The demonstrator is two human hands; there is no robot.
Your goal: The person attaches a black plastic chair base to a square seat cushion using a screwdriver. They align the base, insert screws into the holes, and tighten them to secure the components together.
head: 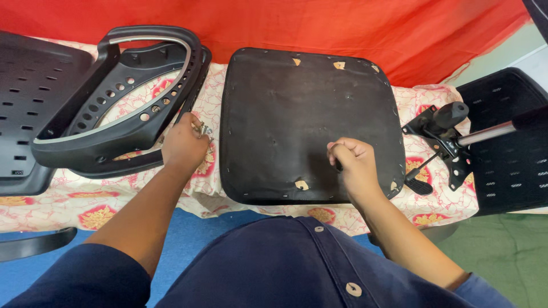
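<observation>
Head view: chair assembly laid out on a counter under a cream cloth with red-gold floral print, red fabric draped behind. Seat base lies upside down mid-counter: flat, rounded-square, covered in matte black fabric stapled round the edge, small tan patches where wood shows through.

Left hand is closed round a few silvery bolts, just left of the seat base and beside the armrests. These are two stacked loops of hard black plastic with rows of round holes and a grey trim strip.

Right hand rests on the near-right part of the seat underside, fingers curled on something small and dark; cannot tell what it is.

Step, as I judge it: fastener prep, with hardware in hand and a mounting spot being located on the underside. Next move likely calls for lining a bolt up square with a hole.

Right of the seat: tilt mechanism, black stamped metal with a chrome lever rod and dark knob. Perforated black plastic panels sit at the far left and far right.
</observation>
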